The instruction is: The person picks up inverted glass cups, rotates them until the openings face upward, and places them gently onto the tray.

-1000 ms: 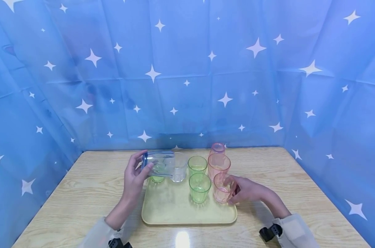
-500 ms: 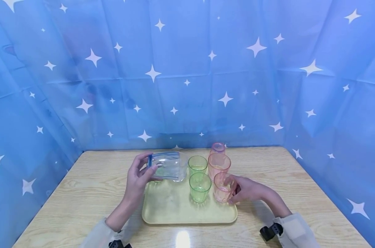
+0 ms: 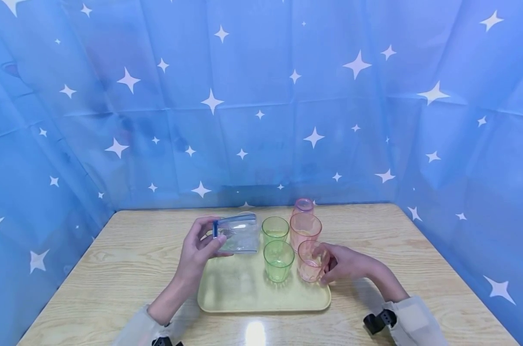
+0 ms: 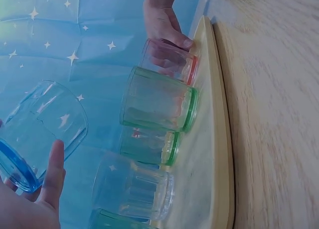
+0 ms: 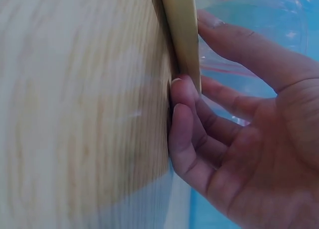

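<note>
In the head view my left hand (image 3: 198,247) grips a clear tumbler with a blue base (image 3: 243,235) by its base end. The tumbler lies sideways in the air over the tray's back left, its mouth facing right. A colourless tumbler (image 4: 132,186) stands below it, mostly hidden in the head view. My right hand (image 3: 347,263) holds a pink tumbler (image 3: 308,273) at the tray's front right, thumb low near its base. Left of that stands a green tumbler (image 3: 279,269), with another green one (image 3: 274,226) behind.
The cream tray (image 3: 240,293) rests on a wooden table (image 3: 127,250). Behind the held pink tumbler stand a larger pink tumbler (image 3: 305,228) and a small pink-purple one (image 3: 304,206). Part of another green tumbler (image 4: 117,220) shows beside the colourless one. A blue starry curtain (image 3: 261,144) encloses the table.
My left hand has moved right with the blue-based tumbler, from above the left green tumbler to over the colourless one. My right hand keeps its hold on the pink tumbler.
</note>
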`<state>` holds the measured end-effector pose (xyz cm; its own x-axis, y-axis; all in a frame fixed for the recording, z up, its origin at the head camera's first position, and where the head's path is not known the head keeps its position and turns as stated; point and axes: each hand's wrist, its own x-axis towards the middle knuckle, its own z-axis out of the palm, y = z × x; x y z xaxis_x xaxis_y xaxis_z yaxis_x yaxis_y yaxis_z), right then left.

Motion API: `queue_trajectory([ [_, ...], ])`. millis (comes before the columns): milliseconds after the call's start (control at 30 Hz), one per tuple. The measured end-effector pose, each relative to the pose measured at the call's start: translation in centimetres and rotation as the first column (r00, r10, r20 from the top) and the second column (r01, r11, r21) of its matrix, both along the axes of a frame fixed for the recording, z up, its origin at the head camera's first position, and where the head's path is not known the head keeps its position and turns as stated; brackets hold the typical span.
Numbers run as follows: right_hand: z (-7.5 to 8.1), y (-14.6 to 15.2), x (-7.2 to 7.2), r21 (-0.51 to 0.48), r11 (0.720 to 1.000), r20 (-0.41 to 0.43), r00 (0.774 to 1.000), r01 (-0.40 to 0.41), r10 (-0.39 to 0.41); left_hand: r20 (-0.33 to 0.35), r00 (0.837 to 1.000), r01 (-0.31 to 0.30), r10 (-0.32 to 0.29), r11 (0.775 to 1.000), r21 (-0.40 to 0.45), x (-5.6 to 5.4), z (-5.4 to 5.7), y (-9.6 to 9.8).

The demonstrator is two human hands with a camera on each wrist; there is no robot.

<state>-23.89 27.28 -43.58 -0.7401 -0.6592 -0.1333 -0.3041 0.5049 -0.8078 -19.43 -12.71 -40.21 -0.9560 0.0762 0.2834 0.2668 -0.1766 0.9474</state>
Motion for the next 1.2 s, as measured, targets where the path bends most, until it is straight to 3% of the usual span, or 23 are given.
queue_trajectory([
  [633, 0.9, 0.7, 0.0, 0.025, 1.000, 0.029, 1.000, -0.001, 0.001, 0.002, 0.999, -0.035, 0.035, 0.997, -0.063, 0.0, -0.4, 0.1],
  [967, 3.0, 1.8, 0.4, 0.053, 0.998, -0.022, 0.999, 0.044, -0.043, -0.004, 0.999, -0.032, 0.032, 0.997, -0.074, 0.1, -0.4, 0.2],
  [1200, 4.7, 1.9, 0.9, 0.044, 0.995, -0.149, 0.986, 0.089, -0.081, 0.007, 1.000, -0.008, 0.008, 0.998, -0.064, 0.2, -0.3, 0.3],
])
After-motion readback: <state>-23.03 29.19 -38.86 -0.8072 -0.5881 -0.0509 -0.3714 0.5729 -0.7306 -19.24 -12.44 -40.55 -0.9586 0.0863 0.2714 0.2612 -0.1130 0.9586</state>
